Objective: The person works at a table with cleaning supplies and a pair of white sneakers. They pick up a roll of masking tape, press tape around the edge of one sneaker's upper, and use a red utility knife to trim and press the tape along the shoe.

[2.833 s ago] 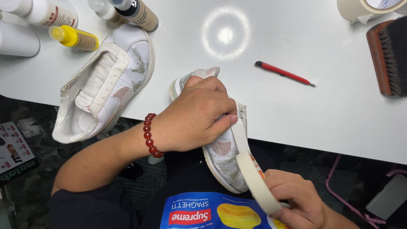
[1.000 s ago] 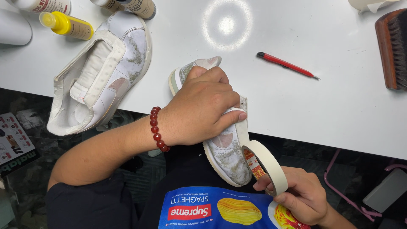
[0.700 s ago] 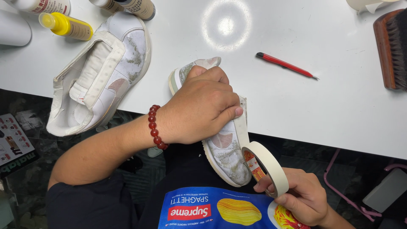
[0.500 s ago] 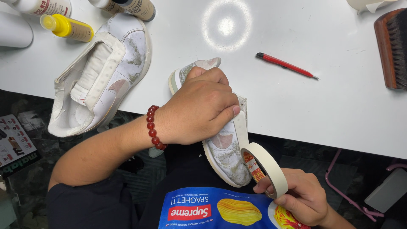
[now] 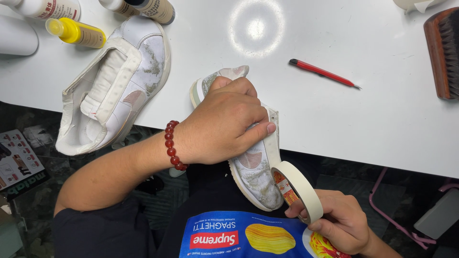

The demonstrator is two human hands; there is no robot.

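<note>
Much of the dirty white sneaker with grey stains (image 5: 253, 172) is hidden under the left hand (image 5: 224, 126), which is pressed over its middle with the fingers closed down on it; only the toe beyond the knuckles and the heel part below the thumb are seen. The shoe is laid across the near edge of the white table (image 5: 382, 124), so its heel hangs over the dark floor. A strip of cream masking tape is stretched along the sole edge, just beside the left thumb, down to the cream roll of masking tape (image 5: 297, 191). This roll is pinched by the right hand (image 5: 342, 222), fingers together on its lower rim; the hand is partly cut off by the bottom border.

Left of the left hand, a second white leather sneaker with an open tongue (image 5: 114, 86) is lying, touched by nothing. Beyond it, a small yellow bottle with a brown label (image 5: 76, 32) and two more labelled bottles are cut off by the top edge; their print cannot be made out. To the right of the left hand, well apart, a thin red craft knife (image 5: 322, 73) is placed, and a brown wooden brush with dark bristles (image 5: 442, 52) is cut by the right border. A round lamp reflection is seen on the table.
</note>
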